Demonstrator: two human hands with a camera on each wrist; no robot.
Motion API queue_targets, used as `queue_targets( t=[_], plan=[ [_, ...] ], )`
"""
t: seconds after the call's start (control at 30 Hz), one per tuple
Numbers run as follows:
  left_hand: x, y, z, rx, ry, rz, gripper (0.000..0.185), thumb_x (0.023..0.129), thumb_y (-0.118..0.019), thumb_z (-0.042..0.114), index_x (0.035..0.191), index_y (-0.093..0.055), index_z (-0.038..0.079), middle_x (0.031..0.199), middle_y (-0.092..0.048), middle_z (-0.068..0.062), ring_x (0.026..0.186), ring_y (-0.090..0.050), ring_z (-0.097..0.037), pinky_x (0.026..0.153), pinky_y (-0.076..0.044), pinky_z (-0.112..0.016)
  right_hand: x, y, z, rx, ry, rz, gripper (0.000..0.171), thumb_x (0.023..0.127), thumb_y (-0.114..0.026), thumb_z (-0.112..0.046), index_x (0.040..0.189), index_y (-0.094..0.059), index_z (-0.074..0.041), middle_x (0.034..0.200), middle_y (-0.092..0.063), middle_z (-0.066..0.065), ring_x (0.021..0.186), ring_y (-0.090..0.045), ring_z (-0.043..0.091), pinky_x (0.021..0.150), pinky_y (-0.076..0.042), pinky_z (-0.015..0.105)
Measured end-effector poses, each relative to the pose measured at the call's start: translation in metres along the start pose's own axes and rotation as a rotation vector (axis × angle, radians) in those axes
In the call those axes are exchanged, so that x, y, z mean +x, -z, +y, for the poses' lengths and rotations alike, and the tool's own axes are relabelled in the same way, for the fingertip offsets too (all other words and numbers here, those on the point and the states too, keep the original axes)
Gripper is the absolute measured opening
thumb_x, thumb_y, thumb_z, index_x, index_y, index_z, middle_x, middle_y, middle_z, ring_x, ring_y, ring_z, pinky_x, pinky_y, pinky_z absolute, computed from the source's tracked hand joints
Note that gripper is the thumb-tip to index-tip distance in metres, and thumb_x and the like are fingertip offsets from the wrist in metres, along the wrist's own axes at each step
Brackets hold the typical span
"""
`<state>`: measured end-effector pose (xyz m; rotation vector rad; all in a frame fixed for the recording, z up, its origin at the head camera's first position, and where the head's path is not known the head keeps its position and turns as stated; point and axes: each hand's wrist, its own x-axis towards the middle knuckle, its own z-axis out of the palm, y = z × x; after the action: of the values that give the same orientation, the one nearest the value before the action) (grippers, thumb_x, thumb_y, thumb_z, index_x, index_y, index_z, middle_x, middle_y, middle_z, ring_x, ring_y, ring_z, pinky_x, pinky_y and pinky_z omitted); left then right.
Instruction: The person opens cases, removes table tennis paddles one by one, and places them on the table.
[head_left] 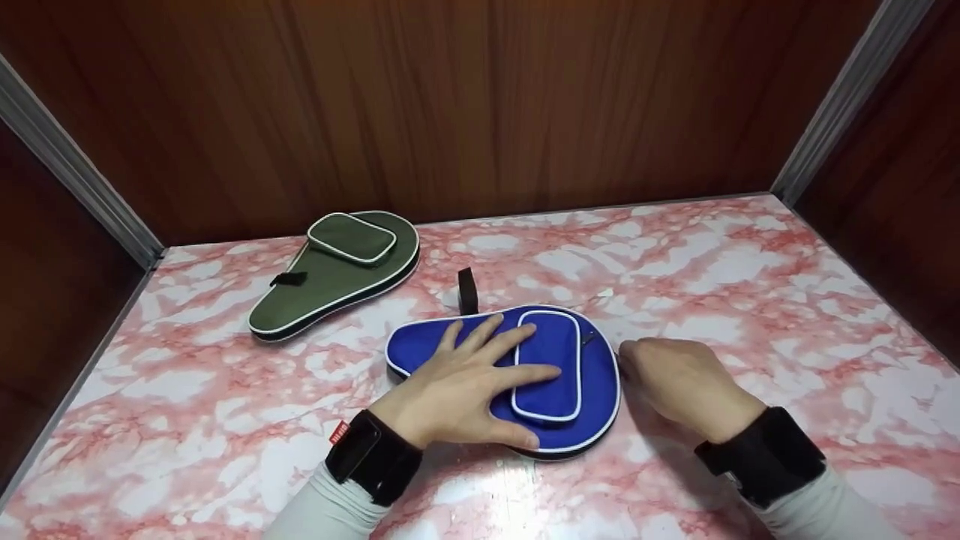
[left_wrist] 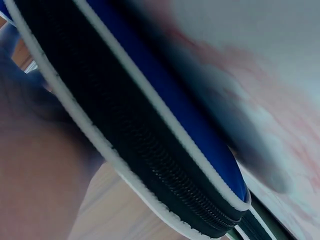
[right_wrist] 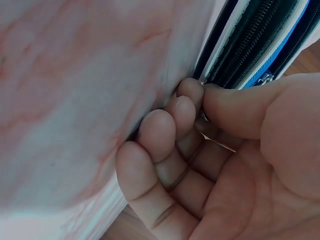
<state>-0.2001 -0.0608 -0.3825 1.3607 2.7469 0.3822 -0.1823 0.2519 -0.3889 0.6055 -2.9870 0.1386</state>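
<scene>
A blue table tennis paddle case with white piping lies flat on the table, its narrow end to the left. My left hand rests spread on top of it, fingertips reaching the small front pocket. At the rounded right end, my right hand has curled fingers, thumb and forefinger pinching at the zipper along the side. The zipper pull is mostly hidden between those fingertips. Closed zipper teeth run along the near side in the left wrist view. A black strap loop stands up at the case's far edge.
An olive green paddle case of the same shape lies at the back left. The table has a pink and white marbled top. Dark wooden panels with metal corner posts stand behind and at both sides.
</scene>
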Motion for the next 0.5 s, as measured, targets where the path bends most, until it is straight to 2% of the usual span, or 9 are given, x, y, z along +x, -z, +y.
queue_targets(
  t=[0.27, 0.5],
  plan=[
    [0.0007, -0.0015, 0.0003, 0.004, 0.011, -0.009, 0.082, 0.09, -0.072, 0.079, 0.163, -0.053, 0.047, 0.181, -0.028, -0.004, 0.167, -0.015, -0.045, 0.123, -0.017, -0.079, -0.0012, -0.0015, -0.0012, -0.016, 0.015, 0.008, 0.027, 0.1, -0.074, -0.015, 0.077, -0.06, -0.017, 0.071, -0.062, 0.001, 0.069, -0.067, 0.027, 0.062, -0.056, 0.053],
    [0.0014, -0.0002, 0.0008, 0.001, 0.013, -0.016, 0.082, 0.091, -0.071, 0.079, 0.163, -0.052, 0.047, 0.181, -0.028, -0.004, 0.167, -0.014, -0.045, 0.123, -0.016, -0.079, -0.0068, 0.0058, -0.0024, -0.028, 0.056, -0.041, 0.03, 0.1, -0.073, -0.017, 0.073, -0.06, -0.019, 0.064, -0.057, -0.002, 0.065, -0.065, 0.023, 0.064, -0.057, 0.051]
  ],
)
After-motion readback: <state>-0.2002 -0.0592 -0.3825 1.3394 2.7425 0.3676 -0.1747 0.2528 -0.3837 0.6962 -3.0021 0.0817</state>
